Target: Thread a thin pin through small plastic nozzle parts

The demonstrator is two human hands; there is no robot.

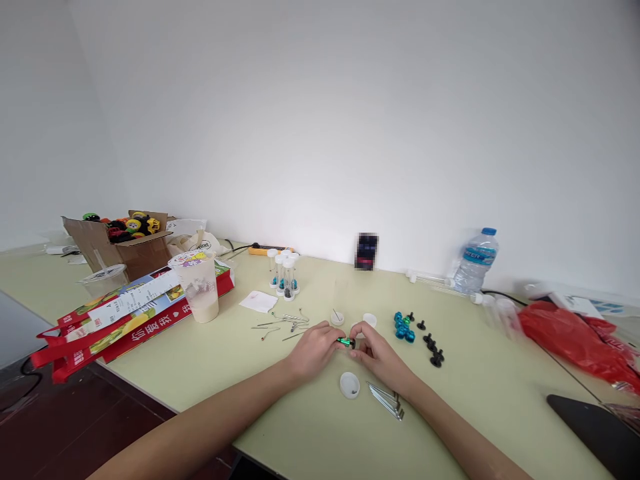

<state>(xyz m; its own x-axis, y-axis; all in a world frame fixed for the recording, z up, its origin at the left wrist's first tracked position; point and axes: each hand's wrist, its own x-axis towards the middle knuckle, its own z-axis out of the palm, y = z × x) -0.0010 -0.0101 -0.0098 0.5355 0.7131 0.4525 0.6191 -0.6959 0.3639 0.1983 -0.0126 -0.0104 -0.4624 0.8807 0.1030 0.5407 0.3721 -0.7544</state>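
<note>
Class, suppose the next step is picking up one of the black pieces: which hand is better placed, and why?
Probably the right hand: it is nearer the black pieces, while the left hand lies across the green part from them.

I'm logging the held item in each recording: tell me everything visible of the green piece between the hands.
The green piece is small, shiny and metallic-looking, with a dark end that looks disc-like. It lies roughly sideways over the table, dark end toward the right hand. The fingers of the left hand hold it and hide its other end; those of the right are at the dark end, though their contact is too small to judge.
</note>
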